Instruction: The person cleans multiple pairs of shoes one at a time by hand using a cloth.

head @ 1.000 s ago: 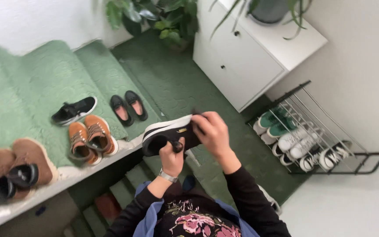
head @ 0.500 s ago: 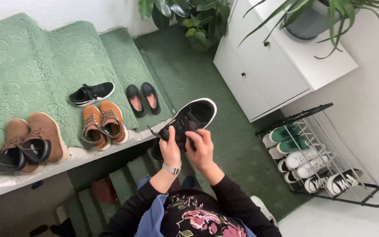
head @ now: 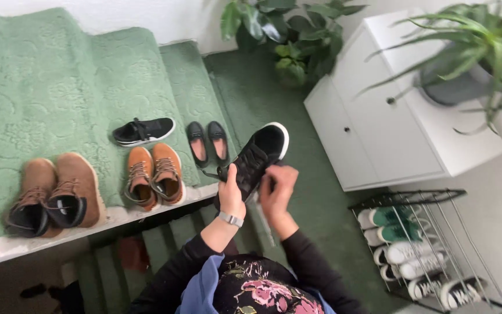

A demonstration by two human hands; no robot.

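I hold a black sneaker with a white sole [head: 258, 156] in front of me, its toe pointing away and up to the right. My left hand [head: 232, 189], with a watch on the wrist, grips the sneaker's heel end from the left. My right hand [head: 276, 186] holds it from underneath on the right side. Loose black laces hang near my left thumb. Its matching black sneaker [head: 143, 131] lies on the green carpeted step [head: 47, 99] to the left.
On the step also stand small black flats [head: 208, 142], orange lace-up shoes [head: 154, 174] and brown boots [head: 53, 195]. A white cabinet [head: 402, 116] with a potted plant [head: 466, 64] is on the right. A wire shoe rack [head: 425, 250] holds green, white and black sneakers.
The sneaker was turned from sole-side toward me to upright with laces up. The view has shifted, so the cabinet and rack sit further right and lower.
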